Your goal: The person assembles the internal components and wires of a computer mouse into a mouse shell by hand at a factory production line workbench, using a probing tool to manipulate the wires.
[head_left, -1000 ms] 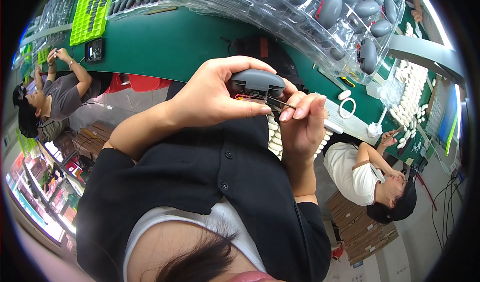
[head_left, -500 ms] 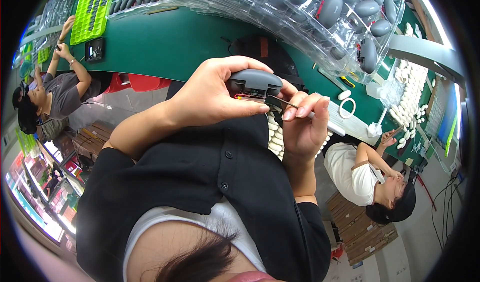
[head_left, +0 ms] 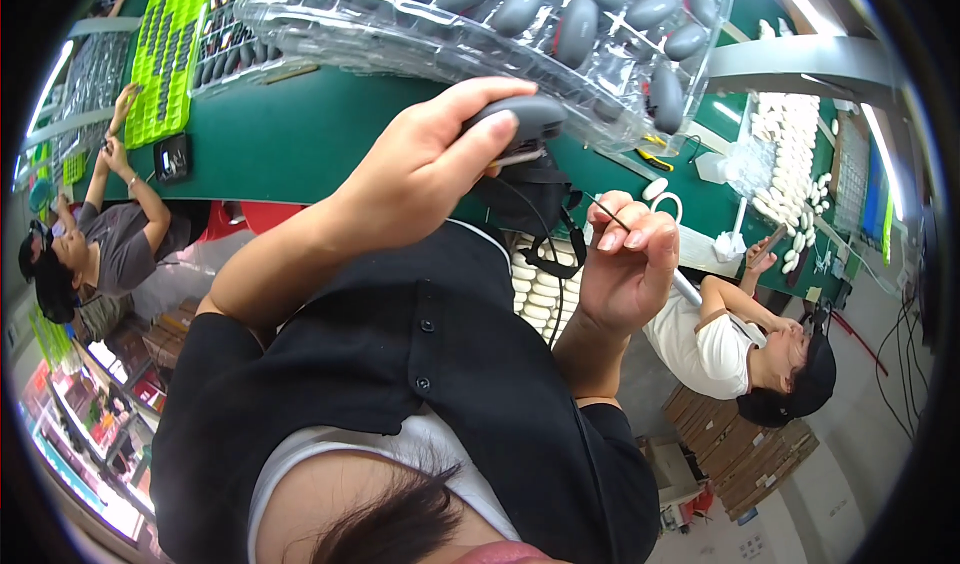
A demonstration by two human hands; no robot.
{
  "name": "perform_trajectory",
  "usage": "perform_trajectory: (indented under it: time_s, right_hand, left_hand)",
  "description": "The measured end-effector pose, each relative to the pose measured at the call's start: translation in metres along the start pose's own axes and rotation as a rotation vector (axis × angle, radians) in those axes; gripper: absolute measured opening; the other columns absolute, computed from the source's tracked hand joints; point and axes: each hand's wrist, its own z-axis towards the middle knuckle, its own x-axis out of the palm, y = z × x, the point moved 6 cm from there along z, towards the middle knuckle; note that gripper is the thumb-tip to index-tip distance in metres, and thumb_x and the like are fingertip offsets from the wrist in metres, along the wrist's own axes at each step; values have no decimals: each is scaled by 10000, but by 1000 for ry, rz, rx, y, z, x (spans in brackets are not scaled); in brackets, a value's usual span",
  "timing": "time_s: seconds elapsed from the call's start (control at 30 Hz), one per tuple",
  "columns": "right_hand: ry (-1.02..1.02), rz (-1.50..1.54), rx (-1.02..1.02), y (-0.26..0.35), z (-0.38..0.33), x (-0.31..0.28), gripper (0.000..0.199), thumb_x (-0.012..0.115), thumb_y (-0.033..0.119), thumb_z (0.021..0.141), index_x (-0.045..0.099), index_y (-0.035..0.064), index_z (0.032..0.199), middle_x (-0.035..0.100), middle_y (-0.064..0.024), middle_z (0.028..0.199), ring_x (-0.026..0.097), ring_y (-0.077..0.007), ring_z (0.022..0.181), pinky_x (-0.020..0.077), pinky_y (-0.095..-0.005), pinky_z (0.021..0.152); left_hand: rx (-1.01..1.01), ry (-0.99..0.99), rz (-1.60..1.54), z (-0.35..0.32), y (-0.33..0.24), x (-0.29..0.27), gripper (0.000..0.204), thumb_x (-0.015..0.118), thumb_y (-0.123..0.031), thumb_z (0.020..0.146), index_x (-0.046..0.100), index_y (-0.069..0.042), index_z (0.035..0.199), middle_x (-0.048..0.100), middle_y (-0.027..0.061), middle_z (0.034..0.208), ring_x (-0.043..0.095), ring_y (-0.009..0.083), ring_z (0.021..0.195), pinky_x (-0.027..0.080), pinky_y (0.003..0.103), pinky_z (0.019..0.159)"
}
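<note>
As I look down remotely through the wide head camera, whose round frame bends straight edges, two bare hands work above a smooth green tabletop (head_left: 290,129). The left hand (head_left: 415,169) is curled closed, thumb and fingers clasping a grey plastic shell (head_left: 537,117) near the middle of the view, just short of a stack of clear trays (head_left: 330,19). The shell is rounded like a smooth pebble, its top matte with a soft sheen; a narrow, pale strip shows along its lower edge, while the thumb and fingers hide much of the rest. The right hand (head_left: 632,264), to the right and apart from the shell, has its fingertips drawn together on a slim tool (head_left: 612,213): a thin, dark, straight shaft points up and left, and a white handle shows behind the hand. The trays are thin, glossy, crinkled plastic, holding more grey ovals (head_left: 577,32). Below the shell lies a soft black bag (head_left: 525,196) with a strap. Farther right, smooth cream-white oval pieces (head_left: 785,129) crowd together near a white ring (head_left: 667,204).
</note>
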Motion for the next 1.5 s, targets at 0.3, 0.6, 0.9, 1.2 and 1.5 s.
perform_trajectory:
  time_s: [0.3,0.6,0.9,1.2,1.5]
  right_hand:
    - [-129,-14,-120,13,-5,-10,308,471,217,976,539,34,738,566,-108,660,542,-208,667,443,-364,761]
    - [-200,4,-91,10,-2,-31,286,475,202,975,544,39,750,570,-99,642,537,-213,701,445,-357,766]
    - [-98,-41,-67,2,3,-19,324,429,236,996,519,49,747,554,-102,659,497,-214,707,401,-346,715]
    - [-150,-32,-71,4,-7,-24,302,442,216,990,538,38,765,564,-100,656,520,-215,715,426,-351,744]
    - [-66,7,-43,-9,1,-7,351,422,243,996,550,30,748,570,-107,635,533,-207,655,448,-366,758]
  left_hand:
    - [741,-398,1131,76,-32,71,363,632,-291,829,592,22,1007,624,98,655,633,243,567,484,342,480]
    - [688,-414,1227,77,-37,60,521,713,-474,765,644,1,969,606,115,795,618,278,723,497,348,620]
    - [422,-511,1407,100,-42,25,410,726,-423,729,631,-24,717,593,128,796,604,295,787,489,378,708]
    - [488,-351,929,58,-80,6,303,709,-287,813,635,0,877,642,130,938,618,173,818,493,312,703]
    - [-264,133,-301,-1,12,-8,333,562,-248,943,533,13,1148,661,167,985,696,237,773,582,305,668]
